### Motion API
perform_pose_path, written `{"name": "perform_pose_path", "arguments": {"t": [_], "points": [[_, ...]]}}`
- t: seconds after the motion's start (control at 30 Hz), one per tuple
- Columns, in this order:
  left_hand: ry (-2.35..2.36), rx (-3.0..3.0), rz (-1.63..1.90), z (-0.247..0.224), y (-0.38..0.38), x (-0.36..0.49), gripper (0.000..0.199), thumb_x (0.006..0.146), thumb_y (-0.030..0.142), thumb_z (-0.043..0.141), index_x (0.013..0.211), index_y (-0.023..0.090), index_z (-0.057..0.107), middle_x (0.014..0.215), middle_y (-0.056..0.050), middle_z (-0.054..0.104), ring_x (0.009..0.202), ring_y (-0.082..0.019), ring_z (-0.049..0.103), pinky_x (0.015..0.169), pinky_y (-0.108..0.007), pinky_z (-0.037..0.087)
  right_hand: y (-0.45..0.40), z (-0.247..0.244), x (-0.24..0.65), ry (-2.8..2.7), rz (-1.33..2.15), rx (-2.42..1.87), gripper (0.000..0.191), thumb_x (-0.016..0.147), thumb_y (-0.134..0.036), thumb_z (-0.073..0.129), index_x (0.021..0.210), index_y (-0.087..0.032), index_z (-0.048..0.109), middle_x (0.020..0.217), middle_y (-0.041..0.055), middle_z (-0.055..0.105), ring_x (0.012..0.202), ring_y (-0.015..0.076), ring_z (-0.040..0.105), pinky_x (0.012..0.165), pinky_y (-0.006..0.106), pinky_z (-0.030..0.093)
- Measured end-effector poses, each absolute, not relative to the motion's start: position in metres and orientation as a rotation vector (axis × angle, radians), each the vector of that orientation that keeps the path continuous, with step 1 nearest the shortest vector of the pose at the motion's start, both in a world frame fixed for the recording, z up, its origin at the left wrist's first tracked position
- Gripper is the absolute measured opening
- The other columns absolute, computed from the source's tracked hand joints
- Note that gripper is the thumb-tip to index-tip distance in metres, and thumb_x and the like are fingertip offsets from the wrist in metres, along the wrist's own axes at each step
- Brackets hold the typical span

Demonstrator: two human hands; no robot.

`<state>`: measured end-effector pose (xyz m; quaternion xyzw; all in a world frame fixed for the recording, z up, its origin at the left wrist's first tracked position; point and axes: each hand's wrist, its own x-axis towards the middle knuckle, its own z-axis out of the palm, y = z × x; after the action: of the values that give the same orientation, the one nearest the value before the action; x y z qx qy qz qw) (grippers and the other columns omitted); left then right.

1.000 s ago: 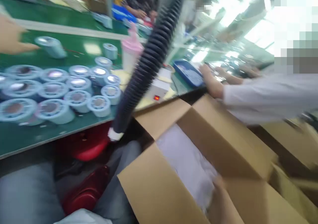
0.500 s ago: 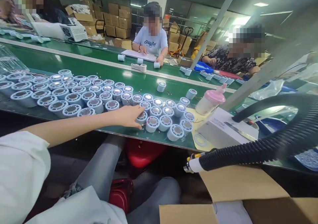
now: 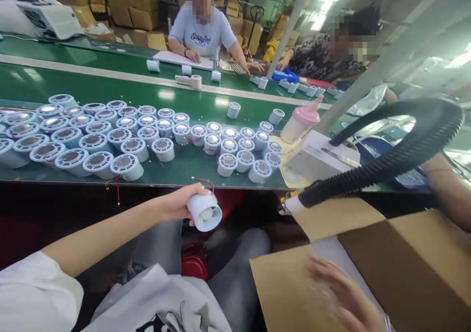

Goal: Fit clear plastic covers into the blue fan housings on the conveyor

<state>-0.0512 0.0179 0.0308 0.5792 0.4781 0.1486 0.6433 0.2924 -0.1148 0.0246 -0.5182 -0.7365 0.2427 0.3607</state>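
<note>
My left hand [image 3: 184, 202] is closed around a light-blue cylindrical housing [image 3: 205, 213] and holds it tilted over my lap, just off the table edge. Its open end, with a round hub inside, faces me. A thin red wire with a small white plug trails from it. My right hand [image 3: 342, 292], smeared by motion, is over the open cardboard box [image 3: 283, 283] at lower right; whether it holds anything I cannot make out. Many like housings [image 3: 97, 160] stand upright in rows on the green table [image 3: 176, 172].
A pink-lidded bottle [image 3: 300, 123] and a white box [image 3: 312, 155] stand right of the housings. A black corrugated hose [image 3: 353, 175] arches over them, its nozzle near the cardboard box. Co-workers sit across the table, and another person's arm [image 3: 445, 184] shows at right.
My left hand has taken a housing from the rows and brought it toward me, below the table edge. My right hand has come into view at lower right. The view has shifted.
</note>
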Motion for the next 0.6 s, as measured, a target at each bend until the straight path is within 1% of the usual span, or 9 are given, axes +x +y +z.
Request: {"name": "perform_pose_path", "arguments": {"t": [0.03,0.1,0.2,0.27,0.37,0.4,0.47,0.53,0.6], "points": [[0.995,1.229,0.282,0.024,0.015,-0.044,0.06,0.081,0.06,0.023,0.085,0.011,0.057,0.068,-0.007,0.058,0.047,-0.014,0.05,0.036,-0.024,0.039,-0.113,0.02,0.276,-2.048,0.568,-1.252,0.034,0.091,-0.042,0.049,0.118,-0.024,0.06,0.119,0.0106,0.063,0.107,0.0266,0.062,0.081,0.035,0.056],[0.808,1.013,0.153,0.01,0.011,-0.033,0.074,0.077,0.075,0.025,0.085,0.011,0.06,0.063,-0.004,0.056,0.041,-0.01,0.043,0.032,-0.021,0.032,-0.102,0.015,0.24,-2.311,0.416,-1.119,0.041,0.087,-0.034,0.055,0.127,-0.023,0.054,0.127,0.0132,0.058,0.107,0.0275,0.061,0.084,0.038,0.055],[0.725,0.818,-0.059,-0.009,0.009,-0.024,0.092,0.061,0.094,0.017,0.077,0.014,0.06,0.048,-0.001,0.051,0.032,-0.01,0.038,0.027,-0.02,0.023,-0.082,0.015,0.196,-2.443,0.248,-1.031,0.045,0.086,-0.031,0.057,0.13,-0.024,0.053,0.128,0.0142,0.056,0.103,0.0282,0.06,0.081,0.042,0.055],[0.764,0.844,-0.197,-0.017,0.008,-0.022,0.097,0.053,0.098,0.008,0.07,0.016,0.058,0.037,0.0,0.044,0.027,-0.011,0.033,0.024,-0.021,0.019,-0.073,0.018,0.183,-2.498,0.227,-1.076,0.045,0.084,-0.03,0.058,0.129,-0.026,0.054,0.128,0.0139,0.055,0.1,0.0279,0.059,0.079,0.042,0.055],[0.731,0.975,-0.289,-0.018,0.005,-0.019,0.1,0.053,0.096,0.003,0.071,0.016,0.06,0.034,0.001,0.04,0.027,-0.012,0.033,0.024,-0.02,0.021,-0.069,0.02,0.181,-2.564,0.24,-1.224,0.048,0.082,-0.031,0.06,0.13,-0.024,0.054,0.129,0.0151,0.055,0.097,0.0286,0.06,0.073,0.042,0.056],[0.697,1.027,-0.307,-0.015,0.004,-0.018,0.098,0.057,0.095,0.007,0.076,0.016,0.061,0.036,0.001,0.042,0.029,-0.012,0.034,0.025,-0.02,0.022,-0.069,0.019,0.182,-2.582,0.238,-1.28,0.048,0.082,-0.03,0.06,0.129,-0.022,0.055,0.13,0.0159,0.054,0.095,0.0293,0.06,0.071,0.042,0.056],[0.626,1.168,-0.362,-0.005,0.004,-0.015,0.082,0.068,0.088,0.026,0.084,0.016,0.063,0.046,0.0,0.05,0.035,-0.012,0.039,0.029,-0.02,0.028,-0.069,0.017,0.185,-2.641,0.253,-1.361,0.038,0.081,-0.028,0.062,0.118,-0.02,0.063,0.131,0.0163,0.054,0.093,0.0305,0.06,0.068,0.044,0.055],[0.596,1.3,-0.405,0.007,0.005,-0.014,0.056,0.079,0.069,0.045,0.091,0.017,0.063,0.061,-0.001,0.057,0.043,-0.012,0.044,0.034,-0.02,0.034,-0.068,0.013,0.189,-2.696,0.361,-1.363,0.023,0.078,-0.023,0.066,0.101,-0.021,0.069,0.131,0.0142,0.054,0.093,0.0304,0.06,0.069,0.044,0.055],[0.629,1.411,-0.362,0.017,0.005,-0.014,0.035,0.084,0.05,0.05,0.096,0.019,0.062,0.074,-0.001,0.059,0.052,-0.012,0.048,0.04,-0.019,0.038,-0.069,0.009,0.192,-2.632,0.587,-1.334,0.011,0.075,-0.019,0.071,0.086,-0.022,0.07,0.128,0.0106,0.055,0.098,0.0286,0.06,0.074,0.042,0.055]]}}
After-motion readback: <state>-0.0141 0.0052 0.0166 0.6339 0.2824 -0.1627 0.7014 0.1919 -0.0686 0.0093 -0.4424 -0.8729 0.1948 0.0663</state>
